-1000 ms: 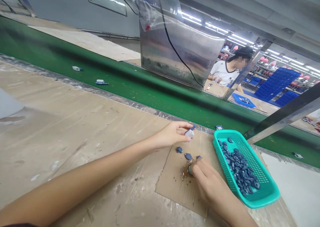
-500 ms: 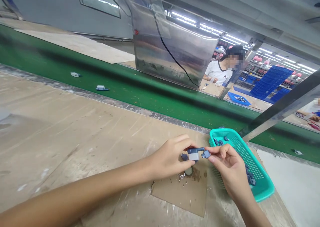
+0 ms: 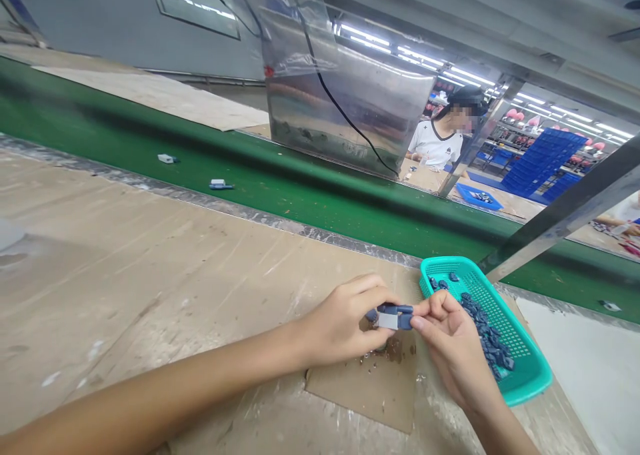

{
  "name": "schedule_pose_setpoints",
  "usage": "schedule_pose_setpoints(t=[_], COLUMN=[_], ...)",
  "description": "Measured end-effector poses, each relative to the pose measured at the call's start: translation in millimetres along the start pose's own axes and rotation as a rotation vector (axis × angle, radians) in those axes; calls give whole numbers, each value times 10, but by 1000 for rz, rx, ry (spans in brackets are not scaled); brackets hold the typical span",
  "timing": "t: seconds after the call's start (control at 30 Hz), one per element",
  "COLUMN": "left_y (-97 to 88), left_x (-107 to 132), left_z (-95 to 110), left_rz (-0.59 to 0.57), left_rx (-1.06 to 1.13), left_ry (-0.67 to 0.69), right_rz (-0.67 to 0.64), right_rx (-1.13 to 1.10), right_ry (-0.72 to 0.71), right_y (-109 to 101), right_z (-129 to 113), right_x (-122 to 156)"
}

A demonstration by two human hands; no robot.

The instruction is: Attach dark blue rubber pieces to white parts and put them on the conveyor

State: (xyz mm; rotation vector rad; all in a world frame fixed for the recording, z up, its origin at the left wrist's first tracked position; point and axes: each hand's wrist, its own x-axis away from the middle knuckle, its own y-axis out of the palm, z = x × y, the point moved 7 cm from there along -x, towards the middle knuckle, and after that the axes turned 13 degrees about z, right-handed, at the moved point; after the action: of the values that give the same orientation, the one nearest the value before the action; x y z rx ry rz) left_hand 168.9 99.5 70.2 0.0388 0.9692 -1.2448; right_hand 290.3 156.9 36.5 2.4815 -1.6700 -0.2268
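Observation:
My left hand point(image 3: 353, 318) grips a small dark blue and white plastic part point(image 3: 387, 320) between thumb and fingers. At the right end of that part, my right hand point(image 3: 447, 325) pinches a small dark blue plastic piece point(image 3: 405, 321), which sits up against the white block. Whether the two are joined I cannot tell. Below the hands lies a brown cardboard sheet point(image 3: 367, 391) with wet-looking spots. Just right of my right hand is a teal plastic basket point(image 3: 530, 381) holding several loose dark blue pieces point(image 3: 487, 331).
A green conveyor belt point(image 3: 295, 195) runs behind the worktable point(image 3: 150, 275). Several small blue and white parts point(image 3: 221, 184) ride on it. A metal post point(image 3: 565, 215) slants up behind the basket. Across the belt sits a person point(image 3: 435, 141) near a blue tray point(image 3: 477, 198).
My right hand has brought the small blue piece from beside the white block up against it. Parts on the belt have shifted to the right. My left hand has barely moved.

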Motion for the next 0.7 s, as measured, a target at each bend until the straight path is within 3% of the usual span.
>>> schedule_pose_setpoints(t=[0.1, 0.23, 0.33, 0.5, 0.6, 0.7], left_y=[6, 17, 0, -61, -22, 23], left_x=[17, 71, 123, 163, 57, -140], left_z=[35, 60, 137, 346, 310, 44], left_rz=[12, 62, 134, 211, 87, -79], left_rx=[73, 118, 135, 129, 113, -2], left_ry=[21, 30, 108, 234, 157, 119], right_rz=[-137, -338, -359, -364, -315, -190], right_rx=[-69, -139, -216, -206, 39, 522], right_ry=[97, 335, 383, 234, 39, -252], right_y=[95, 245, 282, 335, 286, 51], right_z=[8, 102, 121, 33, -74, -264], right_x=[33, 152, 215, 314, 251, -40])
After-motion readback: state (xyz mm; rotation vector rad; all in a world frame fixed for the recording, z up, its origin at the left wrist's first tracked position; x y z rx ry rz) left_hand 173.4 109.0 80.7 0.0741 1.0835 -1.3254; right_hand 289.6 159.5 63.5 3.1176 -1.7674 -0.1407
